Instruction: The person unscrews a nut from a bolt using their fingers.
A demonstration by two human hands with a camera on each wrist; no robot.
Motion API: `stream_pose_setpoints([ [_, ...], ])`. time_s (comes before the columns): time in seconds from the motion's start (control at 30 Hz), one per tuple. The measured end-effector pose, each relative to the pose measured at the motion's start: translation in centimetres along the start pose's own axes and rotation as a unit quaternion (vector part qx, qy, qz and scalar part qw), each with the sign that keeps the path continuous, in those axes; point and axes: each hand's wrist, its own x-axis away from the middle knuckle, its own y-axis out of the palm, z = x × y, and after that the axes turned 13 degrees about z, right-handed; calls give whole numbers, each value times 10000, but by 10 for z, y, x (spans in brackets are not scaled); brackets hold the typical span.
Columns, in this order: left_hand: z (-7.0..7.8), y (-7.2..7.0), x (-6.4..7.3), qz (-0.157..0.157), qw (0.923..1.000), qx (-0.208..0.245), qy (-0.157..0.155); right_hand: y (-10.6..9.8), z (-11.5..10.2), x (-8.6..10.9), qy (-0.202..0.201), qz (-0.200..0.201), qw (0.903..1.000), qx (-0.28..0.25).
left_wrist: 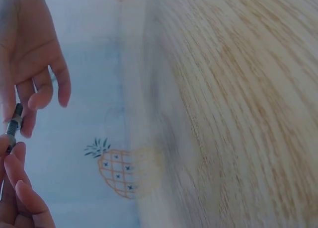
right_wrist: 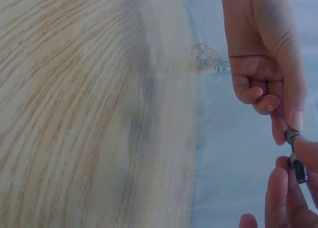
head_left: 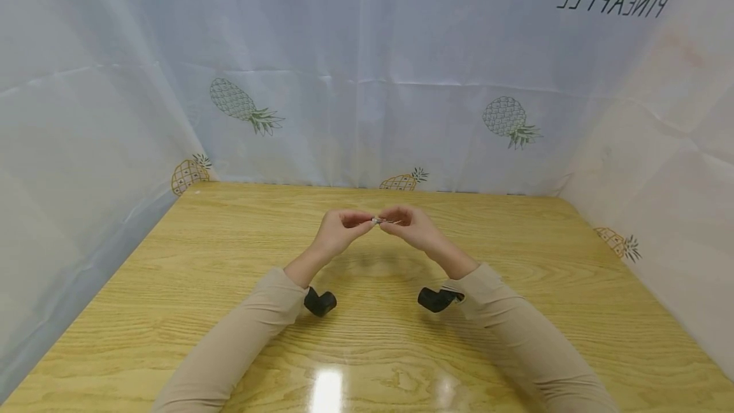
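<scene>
Above the table, both hands meet at a small metal bolt (head_left: 376,220). My left hand (head_left: 339,232) pinches its head end between thumb and fingertips. In the right wrist view, the bolt's threaded end (right_wrist: 301,173) sticks out past the fingers of my right hand (head_left: 414,229). A nut (right_wrist: 292,161) sits around the shank, and the right thumb and fingers pinch there. From the left wrist side, the bolt (left_wrist: 12,129) slants between the two hands, at the picture's left edge. Fingers cover part of the bolt and nut.
The wood-grain table (head_left: 367,362) lies under both arms. A white curtain (head_left: 367,132) with pineapple prints hangs behind and at both sides. Black wrist-worn pieces (head_left: 320,302) project from beside each sleeve.
</scene>
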Motion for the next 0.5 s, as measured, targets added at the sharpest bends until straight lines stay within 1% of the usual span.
stream_pose_setpoints([
  [0.07, 0, 0, 0, 6, 10000, 7, 6, -1, -5, 3, -68, -18, 10000, -54],
  [0.13, 0, 0, -1, -10, 10000, 20, -23, 0, -5, 2, -71, 13, 10000, -56],
  [0.27, 0, -1, -1, -24, 10000, 30, -21, 0, -3, 0, 17, 14, 10000, 66],
  [0.3, 0, -1, -1, -25, 10000, 27, -21, 0, 1, -2, 36, 16, 10000, 90],
  [0.4, 0, -1, 0, -27, 10000, -4, 1, 0, 1, -2, 76, -58, 9999, 85],
  [0.5, -1, -1, -1, -8, 10000, -3, -27, 0, -1, -1, 30, -1, 10000, 83],
])
